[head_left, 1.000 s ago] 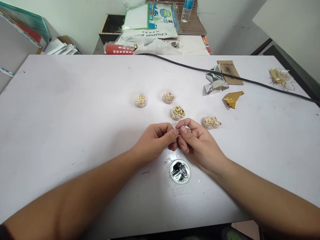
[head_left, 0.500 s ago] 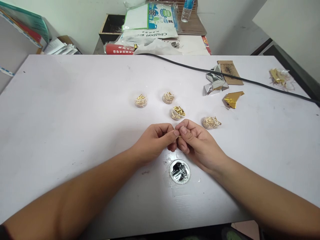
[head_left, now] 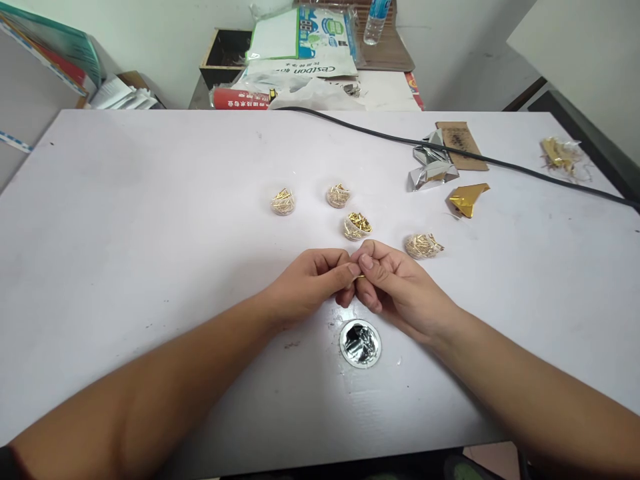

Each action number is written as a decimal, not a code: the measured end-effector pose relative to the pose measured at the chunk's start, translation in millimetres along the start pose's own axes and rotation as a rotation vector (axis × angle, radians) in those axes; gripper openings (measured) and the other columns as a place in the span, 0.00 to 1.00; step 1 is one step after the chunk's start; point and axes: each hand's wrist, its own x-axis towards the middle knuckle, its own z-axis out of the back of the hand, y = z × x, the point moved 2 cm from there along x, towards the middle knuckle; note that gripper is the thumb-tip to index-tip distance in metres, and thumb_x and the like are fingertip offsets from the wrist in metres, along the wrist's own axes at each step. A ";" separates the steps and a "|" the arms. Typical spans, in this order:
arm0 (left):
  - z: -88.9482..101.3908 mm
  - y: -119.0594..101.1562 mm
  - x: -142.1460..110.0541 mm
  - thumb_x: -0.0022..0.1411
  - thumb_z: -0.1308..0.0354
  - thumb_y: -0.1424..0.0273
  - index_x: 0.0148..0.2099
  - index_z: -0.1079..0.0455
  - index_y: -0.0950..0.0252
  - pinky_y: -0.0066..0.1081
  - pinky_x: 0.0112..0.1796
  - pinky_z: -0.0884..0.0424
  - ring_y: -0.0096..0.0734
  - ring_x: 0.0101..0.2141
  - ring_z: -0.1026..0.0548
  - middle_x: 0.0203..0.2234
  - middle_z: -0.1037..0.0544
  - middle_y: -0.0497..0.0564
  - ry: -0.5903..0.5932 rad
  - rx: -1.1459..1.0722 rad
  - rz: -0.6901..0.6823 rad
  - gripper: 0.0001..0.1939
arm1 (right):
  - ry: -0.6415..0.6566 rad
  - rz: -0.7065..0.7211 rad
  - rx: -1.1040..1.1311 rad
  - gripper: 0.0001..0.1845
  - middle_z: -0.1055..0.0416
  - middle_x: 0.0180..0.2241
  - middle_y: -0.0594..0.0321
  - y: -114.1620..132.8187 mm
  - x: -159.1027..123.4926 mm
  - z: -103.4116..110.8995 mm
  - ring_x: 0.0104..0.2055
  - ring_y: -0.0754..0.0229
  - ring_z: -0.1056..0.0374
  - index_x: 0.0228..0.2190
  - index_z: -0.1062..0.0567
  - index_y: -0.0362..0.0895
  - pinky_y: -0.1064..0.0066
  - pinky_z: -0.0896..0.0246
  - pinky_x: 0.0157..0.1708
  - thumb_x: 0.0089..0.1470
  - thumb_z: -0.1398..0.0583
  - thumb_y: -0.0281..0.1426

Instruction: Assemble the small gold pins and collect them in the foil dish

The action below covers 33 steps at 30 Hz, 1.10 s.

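Note:
My left hand and my right hand meet fingertip to fingertip over the table. A thin gold pin shows at the tip of my left thumb, where the left fingers pinch it. My right thumb and forefinger are pressed together beside it; whatever lies between them is hidden. Just beyond the hands stands a small clear cup of gold pins. Similar cups sit near it: one at the left, one behind and one at the right.
Below my hands a round silver-lined hole is set in the white table. A black cable crosses the back. Silver foil, gold foil, cardboard and a plastic bag with gold bits lie at the back right.
My hands stay together in almost the same pose. Slightly more of the gold pin shows between the fingers. The whole view has shifted very slightly.

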 end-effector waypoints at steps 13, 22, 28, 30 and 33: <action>-1.1 0.6 -0.4 0.61 0.37 0.55 0.27 0.41 0.66 0.29 0.29 0.39 0.28 0.27 0.27 0.22 0.25 0.51 -0.053 0.004 -0.047 0.23 | -0.037 0.042 -0.020 0.16 0.33 0.16 0.72 -1.9 1.3 -0.5 0.25 0.63 0.32 0.32 0.32 0.46 0.70 0.42 0.27 0.56 0.34 0.43; -3.3 0.1 0.4 0.62 0.37 0.56 0.27 0.41 0.65 0.29 0.31 0.37 0.29 0.28 0.25 0.21 0.26 0.49 -0.030 -0.027 -0.098 0.23 | -0.035 0.052 -0.002 0.16 0.32 0.17 0.72 -2.7 1.0 -0.2 0.26 0.63 0.33 0.32 0.32 0.46 0.71 0.46 0.25 0.56 0.34 0.43; -2.9 -0.4 1.0 0.62 0.37 0.56 0.27 0.41 0.66 0.29 0.29 0.37 0.29 0.27 0.25 0.21 0.25 0.49 -0.020 -0.034 -0.120 0.22 | -0.020 0.044 0.004 0.19 0.30 0.18 0.73 -3.6 0.7 0.6 0.23 0.65 0.34 0.29 0.38 0.47 0.70 0.44 0.26 0.57 0.34 0.43; -3.1 -0.3 1.0 0.63 0.37 0.57 0.27 0.41 0.66 0.28 0.29 0.37 0.28 0.27 0.25 0.21 0.25 0.49 -0.015 -0.031 -0.127 0.22 | -0.020 0.046 0.000 0.19 0.30 0.18 0.73 -4.1 0.9 1.1 0.23 0.65 0.35 0.29 0.38 0.47 0.70 0.43 0.27 0.57 0.34 0.43; -3.6 -0.8 0.5 0.64 0.39 0.58 0.27 0.41 0.66 0.28 0.30 0.36 0.28 0.28 0.24 0.22 0.26 0.48 -0.016 -0.015 -0.142 0.21 | -0.025 0.051 -0.006 0.19 0.29 0.18 0.73 -5.0 1.2 2.1 0.22 0.66 0.36 0.29 0.37 0.47 0.70 0.43 0.27 0.56 0.34 0.43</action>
